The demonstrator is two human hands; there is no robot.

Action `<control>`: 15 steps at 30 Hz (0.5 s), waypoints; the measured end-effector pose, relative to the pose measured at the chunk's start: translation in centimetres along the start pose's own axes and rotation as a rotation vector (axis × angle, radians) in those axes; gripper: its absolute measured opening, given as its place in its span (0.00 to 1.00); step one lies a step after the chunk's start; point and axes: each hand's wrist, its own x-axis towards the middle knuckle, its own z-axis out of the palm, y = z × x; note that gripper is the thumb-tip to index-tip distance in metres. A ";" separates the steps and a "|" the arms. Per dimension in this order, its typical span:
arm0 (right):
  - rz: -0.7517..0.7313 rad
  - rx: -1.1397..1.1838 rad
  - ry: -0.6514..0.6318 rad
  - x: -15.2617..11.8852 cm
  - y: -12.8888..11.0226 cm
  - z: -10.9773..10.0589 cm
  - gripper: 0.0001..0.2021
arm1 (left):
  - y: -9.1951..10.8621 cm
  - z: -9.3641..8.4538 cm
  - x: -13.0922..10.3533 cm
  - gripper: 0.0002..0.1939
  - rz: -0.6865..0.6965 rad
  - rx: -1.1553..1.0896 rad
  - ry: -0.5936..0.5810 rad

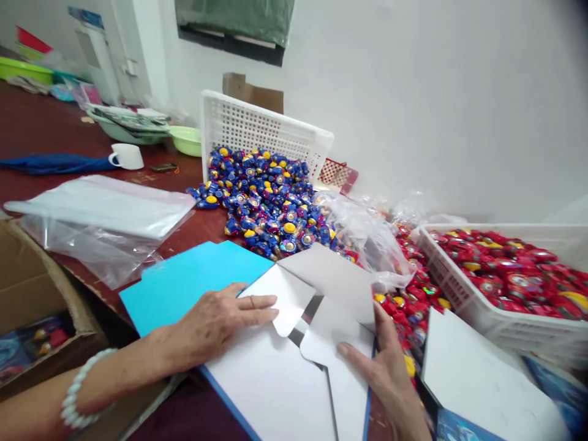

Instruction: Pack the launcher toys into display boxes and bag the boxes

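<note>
Behind the opened box [275, 383], small toys [275, 208] lie in and before a tipped crate [269, 127], with plastic bags [110, 205] left and a toy-filled basket [509, 321] right.

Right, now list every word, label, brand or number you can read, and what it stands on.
No text can be read.
Blue toys: any lettering too small.
Red toys: the same.
Blue printed pieces at lower right: too blurred.
Card box: no print visible on its white faces.

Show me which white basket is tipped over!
The far basket, with blue toys spilling out. The other basket, full of red toys, sits upright.
</note>
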 end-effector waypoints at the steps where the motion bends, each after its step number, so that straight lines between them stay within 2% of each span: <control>1: -0.018 -0.034 -0.040 0.3 -0.3 0.1 0.38 | 0.4 0.3 0.1 0.40 -0.029 0.025 -0.068; 3: -0.083 -0.139 -0.108 1.1 -1.1 0.3 0.25 | 1.2 1.1 0.6 0.38 -0.041 -0.001 -0.139; 5: -0.180 -0.261 -0.202 1.7 -1.9 0.2 0.16 | 1.9 1.6 1.2 0.37 -0.036 -0.071 -0.149; 6: -0.222 -0.320 -0.270 1.9 -2.1 0.0 0.14 | 2.2 1.6 1.4 0.36 -0.045 -0.109 -0.158; 8: -0.257 -0.415 -0.425 1.8 -2.4 -0.6 0.18 | 2.5 1.3 1.6 0.31 -0.088 -0.185 -0.176; 10: -0.258 -0.472 -0.501 1.5 -2.2 -1.4 0.22 | 2.4 0.4 0.9 0.26 -0.131 -0.269 -0.141; 12: -0.250 -0.485 -0.487 1.0 -1.6 -2.0 0.21 | 2.4 -0.8 -0.9 0.20 -0.229 -0.365 -0.085; 13: -0.244 -0.489 -0.453 0.9 -1.3 -2.1 0.21 | 2.5 -1.4 -2.2 0.15 -0.303 -0.422 -0.095; 15: -0.233 -0.527 -0.387 0.7 -0.8 -2.0 0.19 | 3.0 -2.1 -5.0 0.15 -0.467 -0.549 -0.221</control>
